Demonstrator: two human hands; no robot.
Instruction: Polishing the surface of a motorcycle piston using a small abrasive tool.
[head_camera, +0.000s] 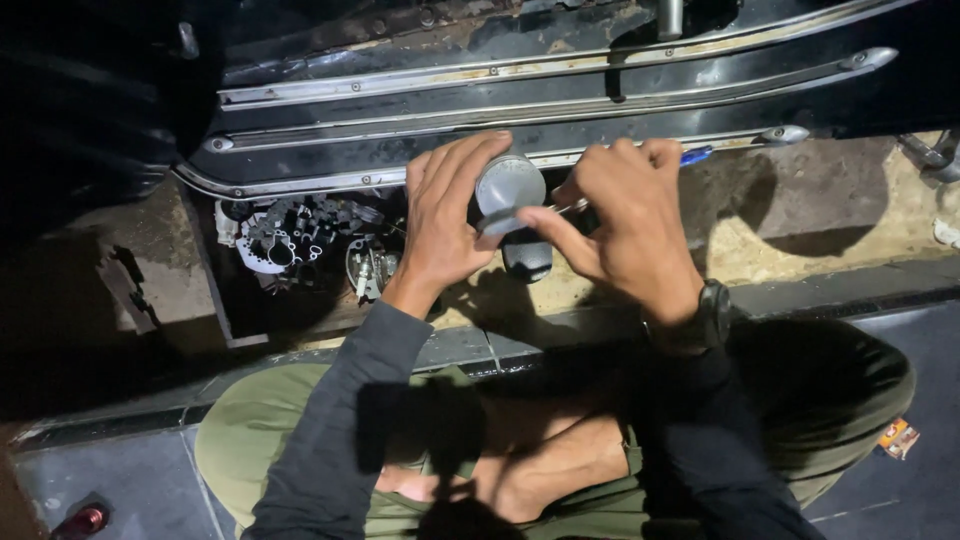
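My left hand (447, 215) wraps around a round grey metal part (508, 188), holding it up in front of me. My right hand (625, 220) grips a thin tool with a blue handle (695, 155), whose metal tip (565, 208) meets the grey part's lower edge. A dark rounded piece (527, 258) sits just below the grey part, between the two hands. A black watch (708, 318) is on my right wrist. Both arms wear dark long sleeves, and my legs in olive trousers are crossed below.
A black vehicle footboard with chrome strips (520, 105) runs across the top. Several small engine parts (300, 240) lie in a dark tray at the left. A red object (85, 518) sits at the bottom left, a small orange packet (898, 437) at the right.
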